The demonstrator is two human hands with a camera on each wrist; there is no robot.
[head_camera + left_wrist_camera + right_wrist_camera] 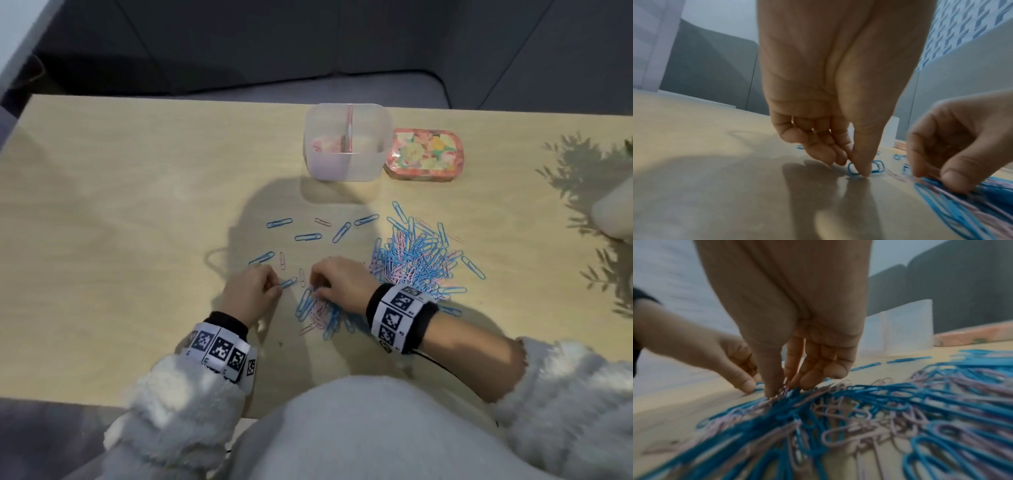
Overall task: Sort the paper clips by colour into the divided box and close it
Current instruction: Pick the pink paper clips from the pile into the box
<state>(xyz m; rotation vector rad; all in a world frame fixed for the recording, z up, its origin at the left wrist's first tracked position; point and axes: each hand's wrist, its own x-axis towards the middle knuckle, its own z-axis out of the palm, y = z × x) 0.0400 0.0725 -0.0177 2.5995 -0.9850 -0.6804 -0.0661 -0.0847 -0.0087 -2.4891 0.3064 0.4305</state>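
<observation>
Left hand [251,291] pinching a blue clip [287,283] beside the pile [416,260], right hand [337,282] pinching pink clips [784,390] (blurred), box [347,142] beyond.

Dim, cool room light, with a warmer wash over the tabletop [137,205]. Broad soft shadow around the hands, leafy shadows far right. Head view soft, bending at the edges. Wrist views heavily stretched; clips [859,426] smeared with blur close to the lens, background out of focus.

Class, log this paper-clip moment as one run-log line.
left hand: pinching blue clip | right hand: picking pink clips | box: open, pink inside | lid: off
</observation>
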